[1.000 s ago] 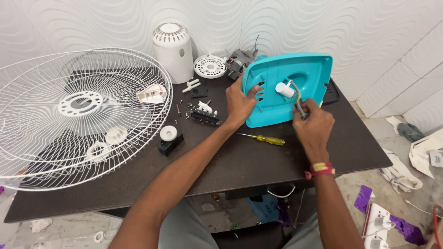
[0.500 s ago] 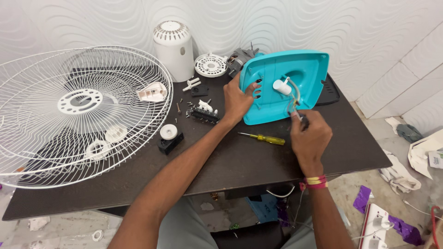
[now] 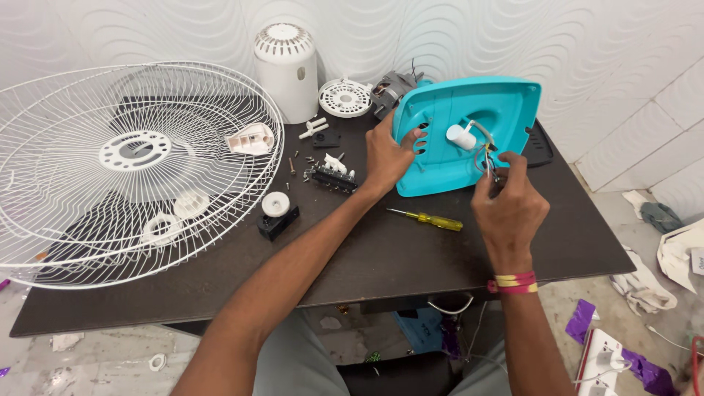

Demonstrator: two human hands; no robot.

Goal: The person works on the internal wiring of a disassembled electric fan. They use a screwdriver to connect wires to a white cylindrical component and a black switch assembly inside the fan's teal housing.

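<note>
A turquoise plastic fan base (image 3: 506, 110) stands tilted on its edge on the dark table (image 3: 411, 257), underside toward me. My left hand (image 3: 389, 158) grips its left edge, fingers hooked into the slots. My right hand (image 3: 506, 202) pinches a bundle of thin wires (image 3: 485, 158) that come out of the base beside a white cylindrical capacitor (image 3: 460, 136). A yellow-handled screwdriver (image 3: 429, 218) lies on the table just below the base, between my two arms.
A large white wire fan guard (image 3: 125, 169) covers the table's left half. Behind stand a white motor cover (image 3: 286, 70), a round white grille (image 3: 345, 97) and a motor (image 3: 392, 89). A black switch block (image 3: 334, 176), small screws and a black-and-white knob (image 3: 276, 213) lie mid-table.
My right hand has drawn down and away from the base, pulling the wires out toward me. The left hand keeps its hold on the base's edge.
</note>
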